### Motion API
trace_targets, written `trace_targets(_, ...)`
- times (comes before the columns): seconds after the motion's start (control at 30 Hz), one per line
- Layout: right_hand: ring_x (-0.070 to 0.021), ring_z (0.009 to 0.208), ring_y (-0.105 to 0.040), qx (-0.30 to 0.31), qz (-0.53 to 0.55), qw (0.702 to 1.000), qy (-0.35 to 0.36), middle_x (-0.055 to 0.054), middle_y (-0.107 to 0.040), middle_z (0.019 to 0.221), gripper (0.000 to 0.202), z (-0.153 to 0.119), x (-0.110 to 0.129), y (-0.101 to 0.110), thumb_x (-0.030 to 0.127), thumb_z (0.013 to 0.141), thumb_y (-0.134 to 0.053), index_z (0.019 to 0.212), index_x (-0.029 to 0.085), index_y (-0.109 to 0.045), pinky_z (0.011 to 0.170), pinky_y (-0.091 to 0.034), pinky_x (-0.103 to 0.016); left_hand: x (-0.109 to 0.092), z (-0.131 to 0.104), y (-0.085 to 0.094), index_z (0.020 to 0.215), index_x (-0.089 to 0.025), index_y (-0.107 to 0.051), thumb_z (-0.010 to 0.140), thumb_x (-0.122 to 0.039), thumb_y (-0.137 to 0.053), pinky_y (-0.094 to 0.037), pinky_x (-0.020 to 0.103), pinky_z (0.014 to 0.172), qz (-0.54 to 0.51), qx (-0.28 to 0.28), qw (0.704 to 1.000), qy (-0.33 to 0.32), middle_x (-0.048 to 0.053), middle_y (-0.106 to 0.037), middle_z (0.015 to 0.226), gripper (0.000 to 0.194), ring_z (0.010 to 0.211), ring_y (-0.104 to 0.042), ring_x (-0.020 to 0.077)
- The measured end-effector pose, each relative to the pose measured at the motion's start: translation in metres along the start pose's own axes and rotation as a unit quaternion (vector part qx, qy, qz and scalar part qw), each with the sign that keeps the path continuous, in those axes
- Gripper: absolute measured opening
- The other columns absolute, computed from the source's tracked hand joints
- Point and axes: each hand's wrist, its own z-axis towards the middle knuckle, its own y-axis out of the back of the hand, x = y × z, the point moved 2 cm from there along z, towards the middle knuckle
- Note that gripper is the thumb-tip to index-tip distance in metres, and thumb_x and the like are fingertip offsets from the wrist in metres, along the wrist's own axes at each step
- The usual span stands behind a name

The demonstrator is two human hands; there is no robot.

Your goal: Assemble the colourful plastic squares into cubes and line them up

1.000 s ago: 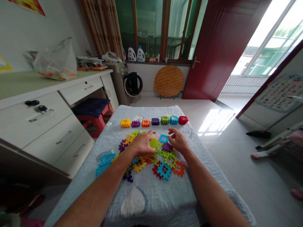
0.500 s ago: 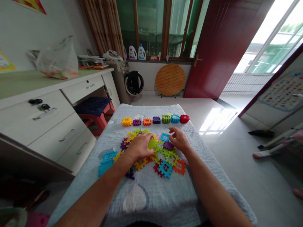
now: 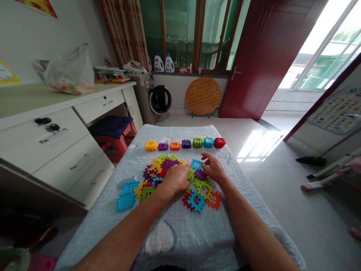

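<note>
My left hand (image 3: 178,177) reaches palm down over the middle of a pile of colourful plastic interlocking tiles. Its fingers are curled together beside a lime-green tile (image 3: 191,174), and what they grip is hidden underneath. My right hand (image 3: 213,166) is at the pile's right side with its fingers bent and apart, nothing in them. Near its fingertips lie a light-blue window tile (image 3: 196,164) and a purple tile (image 3: 200,174). Closer to me are a blue window tile (image 3: 196,201) and an orange tile (image 3: 213,200). Purple and yellow tiles (image 3: 154,170) lie to the left.
Several assembled tile cubes stand in a row behind the pile, from a yellow cube (image 3: 151,145) to a red cube (image 3: 219,142). A light-blue patterned cloth (image 3: 197,235) covers the table. A blue tile (image 3: 125,201) lies at the left. A stool (image 3: 111,131) stands beside the desk.
My left hand has moved right across the pile, uncovering purple, red and blue tiles. The lime-green tile seen at its fingers is now hidden. My right hand has barely moved.
</note>
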Motion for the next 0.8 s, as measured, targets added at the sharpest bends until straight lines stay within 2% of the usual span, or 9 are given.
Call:
trace_targets(0.17, -0.0083, 0.059, -0.055, 0.000, -0.004, 1.000, -0.005, -0.002, -0.063, 0.089, 0.033, 0.000, 0.000, 0.000, 0.016, 0.073, -0.053, 0.105, 0.018, -0.057, 0.064, -0.047, -0.025, 0.004, 0.000, -0.001, 0.127, -0.017, -0.047, 0.065, -0.022, -0.057, -0.039, 0.041, 0.099, -0.049, -0.003, 0.998, -0.040, 0.014, -0.058, 0.119, 0.063, 0.113, -0.053, 0.0288)
trace_targets(0.3, -0.0087, 0.060, -0.056, 0.005, -0.006, 1.000, -0.006, -0.002, -0.063, 0.090, 0.034, -0.001, -0.001, -0.001, 0.016, 0.073, -0.053, 0.107, 0.018, -0.057, 0.065, -0.047, -0.025, 0.022, -0.014, 0.012, 0.123, -0.020, -0.049, 0.068, -0.026, -0.060, -0.038, 0.037, 0.101, -0.130, -0.050, 0.986, -0.090, 0.010, -0.055, 0.118, 0.057, 0.113, -0.051, 0.0257)
trace_targets(0.37, -0.0088, 0.061, -0.057, 0.009, -0.006, 1.000, -0.005, -0.002, -0.064, 0.090, 0.034, -0.001, -0.002, -0.001, 0.016, 0.073, -0.053, 0.107, 0.018, -0.057, 0.065, -0.048, -0.025, 0.046, -0.022, 0.025, 0.119, -0.022, -0.050, 0.070, -0.030, -0.060, -0.041, 0.033, 0.096, -0.174, -0.069, 0.979, -0.084, 0.008, -0.054, 0.117, 0.051, 0.110, -0.052, 0.0234)
trace_targets(0.47, -0.0089, 0.060, -0.057, 0.015, -0.006, 1.000, -0.003, -0.002, -0.064, 0.090, 0.034, -0.001, -0.002, -0.002, 0.015, 0.073, -0.052, 0.107, 0.018, -0.057, 0.065, -0.048, -0.025, 0.103, -0.031, 0.038, 0.116, -0.021, -0.049, 0.068, -0.032, -0.062, -0.042, 0.035, 0.094, -0.190, -0.108, 0.976, -0.006, 0.007, -0.053, 0.115, 0.051, 0.107, -0.053, 0.0239)
trace_targets(0.57, -0.0091, 0.060, -0.057, 0.018, -0.011, 1.000, -0.005, -0.003, -0.064, 0.090, 0.034, -0.002, -0.001, -0.002, 0.016, 0.073, -0.051, 0.107, 0.018, -0.056, 0.063, -0.048, -0.025, 0.165, -0.031, 0.034, 0.111, -0.019, -0.051, 0.062, -0.031, -0.064, -0.041, 0.038, 0.096, -0.145, -0.118, 0.979, 0.074, 0.007, -0.053, 0.111, 0.053, 0.108, -0.052, 0.0272)
trace_targets(0.63, -0.0094, 0.060, -0.057, 0.022, -0.013, 1.000, -0.008, -0.003, -0.064, 0.091, 0.034, -0.002, 0.000, -0.002, 0.017, 0.073, -0.051, 0.107, 0.018, -0.056, 0.063, -0.048, -0.025, 0.196, -0.028, 0.023, 0.109, -0.017, -0.051, 0.058, -0.028, -0.065, -0.042, 0.037, 0.094, -0.121, -0.087, 0.983, 0.110, 0.007, -0.053, 0.110, 0.054, 0.106, -0.053, 0.0279)
trace_targets(0.7, -0.0096, 0.060, -0.057, 0.022, -0.015, 1.000, -0.009, -0.003, -0.064, 0.091, 0.034, -0.002, 0.000, -0.002, 0.018, 0.073, -0.051, 0.106, 0.018, -0.056, 0.062, -0.048, -0.025, 0.215, -0.023, 0.011, 0.108, -0.017, -0.052, 0.055, -0.024, -0.066, -0.042, 0.035, 0.094, -0.114, -0.046, 0.986, 0.113, 0.007, -0.054, 0.111, 0.055, 0.107, -0.053, 0.0273)
trace_targets(0.8, -0.0100, 0.060, -0.057, 0.020, -0.017, 1.000, -0.009, -0.003, -0.064, 0.090, 0.035, -0.003, 0.000, -0.002, 0.019, 0.073, -0.050, 0.107, 0.017, -0.056, 0.062, -0.048, -0.025, 0.227, -0.017, 0.001, 0.116, -0.018, -0.050, 0.053, -0.022, -0.067, -0.042, 0.032, 0.095, -0.117, 0.017, 0.988, 0.096, 0.007, -0.053, 0.117, 0.065, 0.110, -0.053, 0.0261)
